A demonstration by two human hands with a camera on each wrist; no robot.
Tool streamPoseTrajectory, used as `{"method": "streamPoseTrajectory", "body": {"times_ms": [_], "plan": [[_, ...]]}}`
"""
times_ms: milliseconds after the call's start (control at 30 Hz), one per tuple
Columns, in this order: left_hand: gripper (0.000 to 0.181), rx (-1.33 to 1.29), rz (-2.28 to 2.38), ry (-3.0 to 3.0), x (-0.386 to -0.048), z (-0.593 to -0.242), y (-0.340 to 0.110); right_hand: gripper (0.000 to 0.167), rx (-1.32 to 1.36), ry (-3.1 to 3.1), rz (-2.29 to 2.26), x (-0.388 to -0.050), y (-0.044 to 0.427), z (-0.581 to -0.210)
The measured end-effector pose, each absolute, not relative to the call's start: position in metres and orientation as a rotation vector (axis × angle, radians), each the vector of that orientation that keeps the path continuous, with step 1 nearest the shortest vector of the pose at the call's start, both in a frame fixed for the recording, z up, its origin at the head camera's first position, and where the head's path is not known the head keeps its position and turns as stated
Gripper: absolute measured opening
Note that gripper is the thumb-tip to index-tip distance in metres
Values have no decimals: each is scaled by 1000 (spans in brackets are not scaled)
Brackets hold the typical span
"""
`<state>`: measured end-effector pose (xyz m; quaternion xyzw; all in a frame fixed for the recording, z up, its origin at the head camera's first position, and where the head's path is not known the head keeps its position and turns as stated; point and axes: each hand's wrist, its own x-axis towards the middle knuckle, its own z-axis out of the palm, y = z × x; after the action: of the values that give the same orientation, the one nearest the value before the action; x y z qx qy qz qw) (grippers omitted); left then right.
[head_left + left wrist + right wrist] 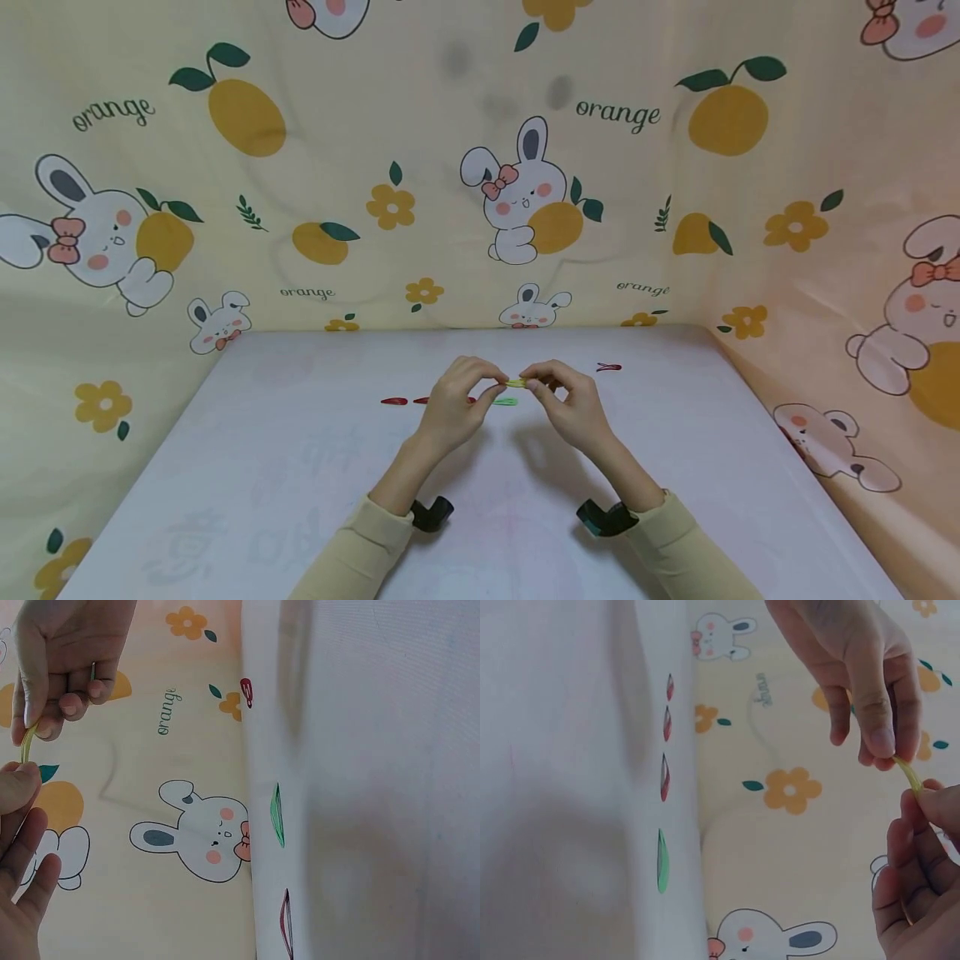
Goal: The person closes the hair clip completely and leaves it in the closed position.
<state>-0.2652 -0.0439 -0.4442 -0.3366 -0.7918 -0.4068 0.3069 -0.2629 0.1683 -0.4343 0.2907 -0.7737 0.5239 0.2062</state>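
A yellow snap hair clip [516,383] is held up above the table between both hands. My left hand [453,400] pinches one end with thumb and forefinger, and my right hand [572,404] pinches the other. In the right wrist view the yellow clip [909,774] looks slightly bent. Below the hands a green hair clip [663,862] lies on the table, in a row with three red hair clips [665,778]. From the head view my left hand partly covers that row. Farther right lies another red hair clip [609,367], its parts spread apart.
The white table [285,467] ends at a back edge against a cream curtain [442,167] printed with rabbits and oranges. The same cloth runs along both sides. Each wrist wears a black camera [432,514].
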Motion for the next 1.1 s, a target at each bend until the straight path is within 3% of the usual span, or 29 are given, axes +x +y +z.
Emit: {"method": "streamPoseTrajectory", "body": {"times_ms": [267, 667, 1100], "plan": [[15, -881, -1056, -2082, -266, -444, -44, 8, 734, -2235, 1554, -263, 169, -433], [14, -826, -1030, -2147, -268, -442, -39, 19, 705, -2277, 1490, -266, 172, -435], [11, -781, -982, -2284, -279, -441, -27, 20, 684, -2404, 1355, -277, 188, -433]]}}
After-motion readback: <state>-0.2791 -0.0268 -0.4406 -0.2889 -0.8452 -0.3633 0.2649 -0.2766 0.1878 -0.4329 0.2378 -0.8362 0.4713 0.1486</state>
